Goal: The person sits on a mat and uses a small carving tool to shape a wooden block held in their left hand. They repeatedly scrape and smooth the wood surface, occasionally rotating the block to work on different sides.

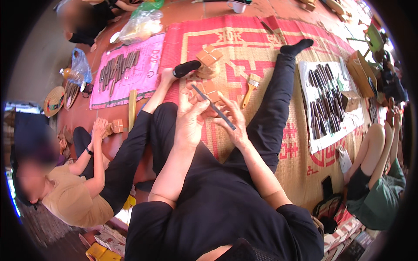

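Held above my lap is a thin, dark grey flat bar [224, 117], slanting from upper left to lower right. My left hand [191, 114] pinches it between thumb and fingers near its middle. My right hand [235, 121] has its fingers closed about the lower part. Whether the bar is a file or a blade blank I cannot tell. Just beyond my hands lies an orange-brown block [210, 88] with pale lines across it, partly hidden by my fingers. A similar block [209, 55] rests farther off on a round wooden stand [207, 71], beside my left foot.
A flat brush [251, 90] lies on the woven mat [305, 182] between my legs. Rows of dark tools cover a white sheet [320, 143] at right and a pink sheet [150, 65] at left. People sit on both sides; one at left holds a similar block [118, 126].
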A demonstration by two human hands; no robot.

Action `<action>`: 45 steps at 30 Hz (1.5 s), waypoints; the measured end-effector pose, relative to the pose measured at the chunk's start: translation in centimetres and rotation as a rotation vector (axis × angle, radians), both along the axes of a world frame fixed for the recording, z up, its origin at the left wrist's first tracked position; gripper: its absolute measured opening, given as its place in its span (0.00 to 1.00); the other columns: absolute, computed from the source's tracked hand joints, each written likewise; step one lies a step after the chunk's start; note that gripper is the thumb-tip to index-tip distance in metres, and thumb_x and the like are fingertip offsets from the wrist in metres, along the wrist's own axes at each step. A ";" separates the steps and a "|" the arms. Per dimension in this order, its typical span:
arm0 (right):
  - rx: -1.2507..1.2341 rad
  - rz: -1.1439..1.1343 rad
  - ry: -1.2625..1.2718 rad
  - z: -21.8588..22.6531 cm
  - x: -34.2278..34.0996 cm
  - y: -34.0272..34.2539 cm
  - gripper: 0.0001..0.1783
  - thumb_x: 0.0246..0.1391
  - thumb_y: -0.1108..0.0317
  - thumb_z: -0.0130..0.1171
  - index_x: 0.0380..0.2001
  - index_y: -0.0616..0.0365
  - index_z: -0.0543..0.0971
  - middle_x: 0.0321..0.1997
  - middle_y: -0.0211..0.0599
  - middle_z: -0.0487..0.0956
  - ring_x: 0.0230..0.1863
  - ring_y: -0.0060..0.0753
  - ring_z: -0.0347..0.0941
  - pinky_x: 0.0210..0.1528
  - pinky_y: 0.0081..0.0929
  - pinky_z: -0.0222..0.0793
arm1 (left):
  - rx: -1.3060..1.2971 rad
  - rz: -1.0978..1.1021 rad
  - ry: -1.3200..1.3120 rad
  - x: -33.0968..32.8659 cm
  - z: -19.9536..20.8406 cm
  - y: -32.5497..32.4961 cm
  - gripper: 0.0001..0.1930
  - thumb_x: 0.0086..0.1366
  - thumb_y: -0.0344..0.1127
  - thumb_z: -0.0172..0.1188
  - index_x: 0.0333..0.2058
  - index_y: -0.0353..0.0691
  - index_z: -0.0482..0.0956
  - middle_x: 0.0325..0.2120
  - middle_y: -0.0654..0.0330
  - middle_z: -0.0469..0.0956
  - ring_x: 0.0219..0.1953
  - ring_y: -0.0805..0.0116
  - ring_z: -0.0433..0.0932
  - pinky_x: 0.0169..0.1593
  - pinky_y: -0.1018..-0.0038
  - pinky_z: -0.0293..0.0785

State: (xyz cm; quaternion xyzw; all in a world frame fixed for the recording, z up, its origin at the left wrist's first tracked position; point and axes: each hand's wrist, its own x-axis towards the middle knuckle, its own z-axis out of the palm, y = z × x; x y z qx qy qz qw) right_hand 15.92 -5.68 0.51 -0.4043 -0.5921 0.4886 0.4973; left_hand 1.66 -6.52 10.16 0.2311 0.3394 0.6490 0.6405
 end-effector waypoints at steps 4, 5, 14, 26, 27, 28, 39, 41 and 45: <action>-0.186 0.062 0.543 1.7 -1.2 -1.0 0.42 0.53 0.55 0.66 0.66 0.60 0.62 0.62 0.41 0.70 0.62 0.34 0.67 0.64 0.34 0.60 | -0.001 -0.013 0.168 3.4 -1.0 0.4 0.28 0.62 0.20 0.56 0.59 0.43 0.56 0.39 0.58 0.75 0.37 0.72 0.79 0.42 0.76 0.78; -0.233 0.054 0.618 2.7 -1.1 -0.9 0.40 0.56 0.54 0.63 0.67 0.60 0.62 0.61 0.41 0.72 0.61 0.34 0.68 0.64 0.34 0.61 | 0.039 0.014 0.201 3.8 -2.0 0.4 0.28 0.62 0.19 0.56 0.59 0.43 0.56 0.38 0.59 0.75 0.38 0.73 0.78 0.43 0.76 0.77; -0.427 -0.004 0.941 2.2 -0.2 -0.4 0.25 0.64 0.57 0.52 0.56 0.64 0.72 0.45 0.37 0.81 0.45 0.27 0.76 0.53 0.31 0.69 | 0.132 0.035 0.400 4.1 -3.1 -0.6 0.15 0.68 0.24 0.54 0.52 0.33 0.67 0.42 0.56 0.77 0.41 0.71 0.79 0.46 0.75 0.77; -0.453 -0.042 0.883 2.2 0.5 -0.1 0.15 0.62 0.63 0.53 0.41 0.65 0.80 0.37 0.43 0.83 0.38 0.33 0.80 0.48 0.32 0.74 | 0.085 0.048 0.540 1.7 -2.5 -0.2 0.07 0.67 0.28 0.58 0.42 0.33 0.76 0.31 0.56 0.82 0.34 0.72 0.81 0.44 0.78 0.77; -0.455 -0.056 0.891 2.5 0.5 -0.1 0.14 0.62 0.64 0.54 0.41 0.65 0.80 0.36 0.43 0.83 0.38 0.32 0.80 0.48 0.31 0.74 | 0.075 0.044 0.529 1.7 -2.3 -0.3 0.06 0.67 0.27 0.58 0.42 0.33 0.77 0.31 0.57 0.82 0.33 0.73 0.81 0.43 0.79 0.76; -0.458 -0.070 0.899 2.7 0.5 -0.2 0.12 0.61 0.66 0.56 0.40 0.64 0.80 0.35 0.42 0.83 0.37 0.31 0.80 0.47 0.30 0.74 | 0.065 0.039 0.517 1.7 -2.1 -0.3 0.06 0.67 0.27 0.58 0.41 0.33 0.77 0.30 0.58 0.82 0.33 0.75 0.80 0.42 0.81 0.75; -0.364 -0.226 0.727 2.6 2.4 1.4 0.03 0.53 0.74 0.64 0.30 0.60 0.80 0.24 0.33 0.81 0.25 0.19 0.74 0.31 0.17 0.67 | 0.083 0.048 0.743 -0.8 -3.2 0.5 0.04 0.69 0.28 0.56 0.38 0.34 0.77 0.28 0.64 0.79 0.32 0.80 0.76 0.41 0.83 0.73; -0.385 -0.278 0.719 0.9 3.8 2.2 0.03 0.53 0.73 0.63 0.31 0.60 0.79 0.24 0.33 0.80 0.24 0.18 0.73 0.29 0.16 0.67 | 0.017 0.053 1.012 -3.0 -3.6 1.3 0.11 0.65 0.30 0.60 0.45 0.36 0.76 0.37 0.59 0.79 0.41 0.71 0.78 0.49 0.75 0.73; -0.399 -0.320 0.631 -1.4 4.4 2.7 0.04 0.53 0.72 0.64 0.31 0.59 0.78 0.25 0.31 0.80 0.22 0.16 0.71 0.27 0.14 0.66 | 0.449 0.009 1.638 -2.5 -3.7 3.2 0.36 0.54 0.39 0.69 0.61 0.43 0.66 0.58 0.46 0.64 0.65 0.44 0.56 0.67 0.53 0.53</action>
